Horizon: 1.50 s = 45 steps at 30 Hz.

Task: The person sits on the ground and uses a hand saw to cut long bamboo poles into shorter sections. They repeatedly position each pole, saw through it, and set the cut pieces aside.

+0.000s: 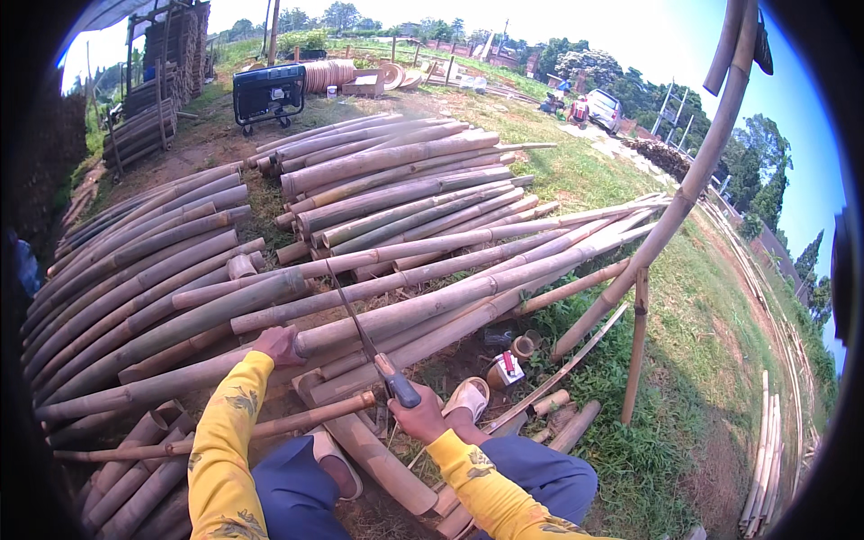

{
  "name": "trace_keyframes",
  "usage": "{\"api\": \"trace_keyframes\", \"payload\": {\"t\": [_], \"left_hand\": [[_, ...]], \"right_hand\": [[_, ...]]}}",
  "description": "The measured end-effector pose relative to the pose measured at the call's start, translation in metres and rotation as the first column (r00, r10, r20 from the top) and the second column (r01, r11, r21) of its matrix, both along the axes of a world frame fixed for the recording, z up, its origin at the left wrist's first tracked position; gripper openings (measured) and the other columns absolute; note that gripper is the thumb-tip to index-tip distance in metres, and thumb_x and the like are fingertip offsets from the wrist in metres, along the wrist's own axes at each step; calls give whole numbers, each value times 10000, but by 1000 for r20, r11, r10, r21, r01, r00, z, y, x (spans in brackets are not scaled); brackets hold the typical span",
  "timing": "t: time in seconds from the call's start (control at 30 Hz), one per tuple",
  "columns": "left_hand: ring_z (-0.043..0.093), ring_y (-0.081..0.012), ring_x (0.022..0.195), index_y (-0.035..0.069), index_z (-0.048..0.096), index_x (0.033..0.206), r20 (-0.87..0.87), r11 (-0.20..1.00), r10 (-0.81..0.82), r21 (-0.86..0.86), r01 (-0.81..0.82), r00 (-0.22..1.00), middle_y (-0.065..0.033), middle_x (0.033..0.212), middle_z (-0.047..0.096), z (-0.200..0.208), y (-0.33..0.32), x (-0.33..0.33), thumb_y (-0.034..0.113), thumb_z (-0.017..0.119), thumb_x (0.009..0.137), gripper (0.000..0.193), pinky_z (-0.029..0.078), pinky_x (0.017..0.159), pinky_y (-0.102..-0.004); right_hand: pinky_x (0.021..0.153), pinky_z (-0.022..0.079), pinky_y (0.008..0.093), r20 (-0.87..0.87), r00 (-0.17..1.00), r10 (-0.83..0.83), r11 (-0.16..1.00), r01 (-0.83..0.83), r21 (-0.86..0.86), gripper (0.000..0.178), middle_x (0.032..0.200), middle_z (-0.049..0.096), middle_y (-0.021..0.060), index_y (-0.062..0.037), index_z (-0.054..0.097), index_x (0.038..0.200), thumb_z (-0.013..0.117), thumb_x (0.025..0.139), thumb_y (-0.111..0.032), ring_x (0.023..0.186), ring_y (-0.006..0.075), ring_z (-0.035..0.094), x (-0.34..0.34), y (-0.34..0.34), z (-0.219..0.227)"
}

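Left hand (pixel 277 345) presses flat on bamboo pole (pixel 432 301); right hand (pixel 419 416) grips saw (pixel 360 328). Pole prob. stiff, heavy, smooth; hold near cut.

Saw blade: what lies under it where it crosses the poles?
The saw, gripped by the right hand, lies across a long bamboo pole that the left hand steadies. More poles lie stacked beneath; the ground under them is hidden.
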State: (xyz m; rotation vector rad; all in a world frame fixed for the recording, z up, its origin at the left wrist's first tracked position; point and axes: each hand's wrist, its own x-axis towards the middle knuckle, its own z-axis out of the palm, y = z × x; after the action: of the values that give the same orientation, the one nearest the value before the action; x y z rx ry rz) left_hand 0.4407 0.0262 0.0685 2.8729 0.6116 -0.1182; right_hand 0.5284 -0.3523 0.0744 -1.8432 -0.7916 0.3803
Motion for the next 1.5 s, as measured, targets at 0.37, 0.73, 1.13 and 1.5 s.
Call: {"api": "trace_keyframes", "payload": {"t": [0.37,0.73,1.13,1.5], "left_hand": [[708,-453,989,16,677,1065,9,999,-16,-43,17,1000,-274,1033,729,-9,-4,-2,514,857,674,658,568,895,-526],[690,-461,993,47,648,1116,1,999,-11,-46,11,1000,-251,1031,728,-17,3,0,485,864,660,668,548,895,-537],[691,-455,963,55,644,1110,105,998,-60,-26,63,993,-249,981,727,-14,0,6,391,826,671,582,541,879,-530],[688,-470,981,6,645,1142,77,997,-60,-50,63,995,-288,1010,715,-24,1,-1,434,833,697,645,549,905,-518]], "right_hand": [[775,556,323,-51,996,-66,998,65,-26,377,917,747,125,5,703,1219,769,863,-102,856,173,738,-111,-152,26],[687,528,329,-93,994,-57,998,58,5,230,802,685,106,11,690,1083,733,871,-66,711,157,642,-76,-94,11],[584,447,317,-89,996,11,996,-3,89,95,693,588,58,-2,623,921,699,890,-50,614,121,511,-2,4,0],[657,506,304,-15,998,-67,993,68,96,238,790,662,81,28,687,1114,716,881,-15,681,130,606,-72,-89,1]]}}
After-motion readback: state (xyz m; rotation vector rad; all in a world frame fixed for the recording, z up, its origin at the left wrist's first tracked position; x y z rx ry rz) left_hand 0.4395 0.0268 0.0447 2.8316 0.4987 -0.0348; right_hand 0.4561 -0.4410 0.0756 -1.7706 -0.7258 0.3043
